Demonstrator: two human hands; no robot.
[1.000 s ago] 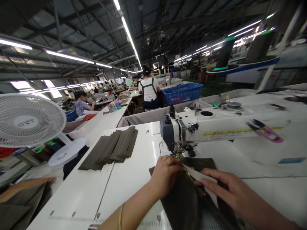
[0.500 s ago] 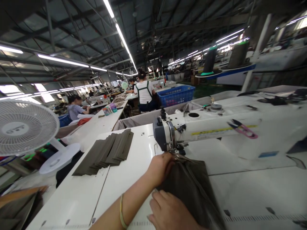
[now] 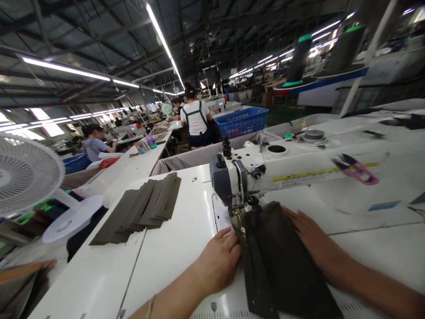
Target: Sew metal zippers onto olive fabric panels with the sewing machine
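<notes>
A dark olive fabric piece lies on the table with its far end under the head of the sewing machine. A metallic strip with a small pull, apparently a zipper, shows along its left part. My left hand is closed at the fabric's left edge, fingertips near the needle area. On the opposite edge rests my right hand, its fingers stretched out along the cloth and their tips partly hidden.
Left of the machine, a fanned stack of olive fabric pieces lies on the white table. A white fan stands farther left. Pink-handled snips rest on the machine arm. Beyond are a blue crate and seated people.
My right hand has moved from the near left side of the fabric to its right edge. My left hand has drawn back toward me, and the fabric now lies flatter with the metallic strip visible.
</notes>
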